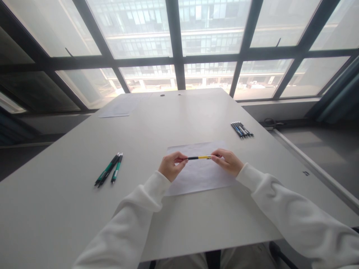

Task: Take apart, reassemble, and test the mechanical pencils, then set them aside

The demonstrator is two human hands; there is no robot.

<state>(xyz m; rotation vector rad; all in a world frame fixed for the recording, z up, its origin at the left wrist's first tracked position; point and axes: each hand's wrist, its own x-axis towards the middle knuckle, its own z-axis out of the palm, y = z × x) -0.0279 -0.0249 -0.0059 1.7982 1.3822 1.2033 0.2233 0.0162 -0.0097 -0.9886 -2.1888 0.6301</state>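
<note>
here, yellow-and-black pen (199, 157) level between both hands, left hand (169, 167) pinching one end, right hand (228, 161) pinching the other, above paper (202, 175)

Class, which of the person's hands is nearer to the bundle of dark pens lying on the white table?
The right hand; the bundle of dark pens lies just beyond it. The left hand is farther off, across the yellow-and-black pen.

White table (196, 220), sheet of paper (199, 175), 3 green pens (110, 170) left, bundle of pens (242, 129) right, far paper (119, 108).
</note>
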